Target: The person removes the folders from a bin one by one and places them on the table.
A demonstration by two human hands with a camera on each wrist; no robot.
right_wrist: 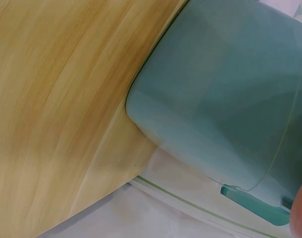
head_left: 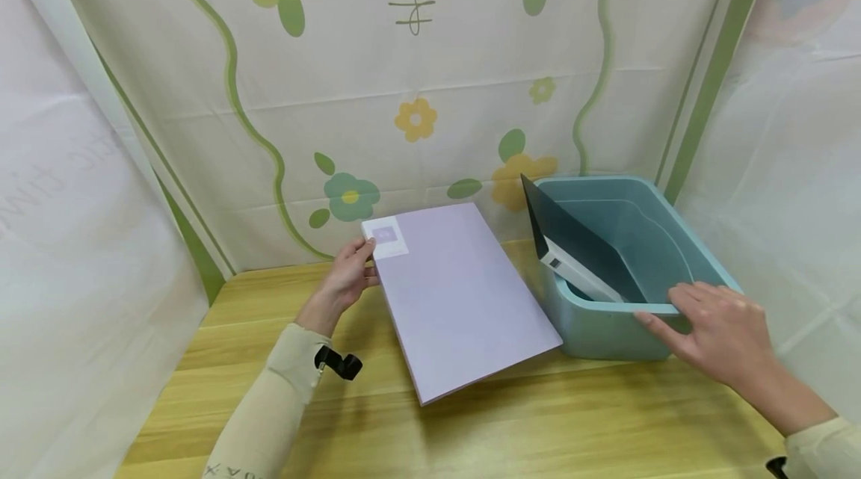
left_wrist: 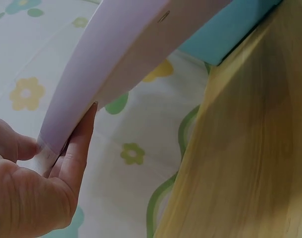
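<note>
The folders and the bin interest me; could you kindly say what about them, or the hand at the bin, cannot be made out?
- Label on the purple folder: head view, print too small to read.
- Dark folder: head view, lower end hidden by the near wall of the bin.
- Right hand: right wrist view, mostly cut off by the right edge.

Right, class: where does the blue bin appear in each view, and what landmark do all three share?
Head: the blue bin stands right of centre.
Left wrist: top right, partly behind the lilac folder.
Right wrist: large, mostly in the right half.
Shared landmark: the wooden table.
</note>
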